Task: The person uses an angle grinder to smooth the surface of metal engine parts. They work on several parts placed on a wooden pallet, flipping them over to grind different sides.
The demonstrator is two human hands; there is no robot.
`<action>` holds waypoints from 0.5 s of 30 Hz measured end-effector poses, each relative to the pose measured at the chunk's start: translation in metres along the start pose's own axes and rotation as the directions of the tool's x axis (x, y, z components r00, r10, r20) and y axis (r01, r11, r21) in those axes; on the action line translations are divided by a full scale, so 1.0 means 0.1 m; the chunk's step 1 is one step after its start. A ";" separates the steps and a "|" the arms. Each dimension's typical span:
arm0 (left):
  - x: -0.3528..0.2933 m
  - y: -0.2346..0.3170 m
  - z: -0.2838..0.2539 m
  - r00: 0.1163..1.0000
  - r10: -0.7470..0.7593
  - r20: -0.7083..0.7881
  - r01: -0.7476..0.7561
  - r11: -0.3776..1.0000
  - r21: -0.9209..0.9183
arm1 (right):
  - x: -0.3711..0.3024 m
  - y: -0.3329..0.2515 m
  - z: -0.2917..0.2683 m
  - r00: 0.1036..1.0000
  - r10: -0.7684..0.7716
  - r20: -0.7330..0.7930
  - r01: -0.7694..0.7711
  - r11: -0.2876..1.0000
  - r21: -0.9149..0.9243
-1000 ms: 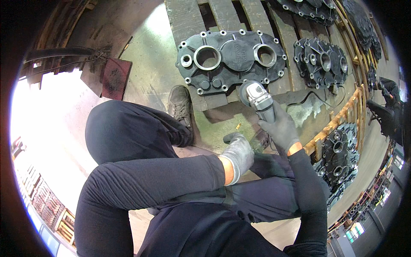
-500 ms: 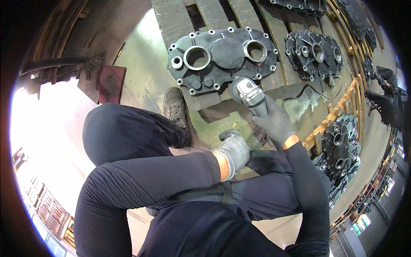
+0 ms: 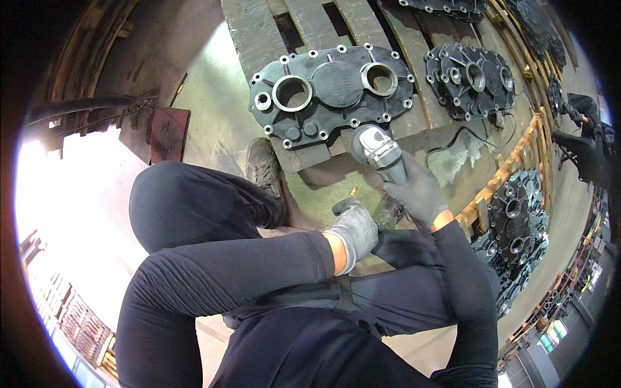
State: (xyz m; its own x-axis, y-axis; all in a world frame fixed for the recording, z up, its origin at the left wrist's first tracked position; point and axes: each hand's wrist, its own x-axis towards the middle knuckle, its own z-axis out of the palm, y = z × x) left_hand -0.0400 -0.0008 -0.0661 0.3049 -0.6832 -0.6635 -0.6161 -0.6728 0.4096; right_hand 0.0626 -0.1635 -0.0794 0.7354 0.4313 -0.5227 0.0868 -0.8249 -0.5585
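Note:
My right hand (image 3: pixel 420 194), in a grey glove, is wrapped round an angle grinder (image 3: pixel 378 150). The grinder's round disc is close to the lower edge of a dark metal gearbox cover (image 3: pixel 336 84), and I cannot tell whether they touch. This cover has two large bored rings and several bolt bosses along its rim. Over my lap, my gloved left hand (image 3: pixel 354 231) is closed with its fingers curled. A small yellow stick-like piece (image 3: pixel 354 191) shows just beyond its fingertips; whether the hand grips it is unclear.
Wooden pallet boards (image 3: pixel 255 32) lie under the cover. A second cover (image 3: pixel 472 81) sits to the right, with a black cable (image 3: pixel 456 136) nearby. More castings (image 3: pixel 511 220) are stacked at the lower right beside a wooden beam (image 3: pixel 498 171). My shoe (image 3: pixel 262 161) stands left of the pallet.
The grinder has drawn slightly down, away from the cover's lower edge. The whole view has shifted a little. My left hand stays in nearly the same place.

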 end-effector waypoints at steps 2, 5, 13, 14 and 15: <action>0.00 0.01 -0.01 1.000 -0.029 -0.010 0.029 0.999 0.019 | 0.04 0.03 0.06 1.000 -0.027 -0.007 0.027 0.999 -0.020; -0.01 0.03 0.04 0.997 -0.057 -0.060 0.059 0.997 0.043 | 0.08 -0.01 0.07 1.000 -0.014 -0.003 0.014 0.999 -0.040; 0.02 -0.02 0.05 0.999 0.006 -0.047 -0.006 1.000 -0.004 | 0.03 0.09 0.09 1.000 0.012 0.019 -0.011 0.998 -0.069; 0.03 -0.01 0.04 0.999 0.013 -0.031 -0.013 1.000 -0.004 | -0.01 0.10 0.09 1.000 0.009 -0.002 -0.009 0.999 -0.047; 0.03 -0.01 0.02 1.000 0.020 -0.015 -0.020 1.000 -0.003 | -0.04 0.12 0.07 1.000 0.005 -0.024 -0.005 1.000 -0.026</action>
State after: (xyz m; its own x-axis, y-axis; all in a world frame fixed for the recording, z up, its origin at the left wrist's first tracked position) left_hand -0.0399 -0.0019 -0.0700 0.3039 -0.7007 -0.6455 -0.6201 -0.6599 0.4244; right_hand 0.0561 -0.1727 -0.0884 0.7516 0.4184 -0.5099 0.0998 -0.8363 -0.5390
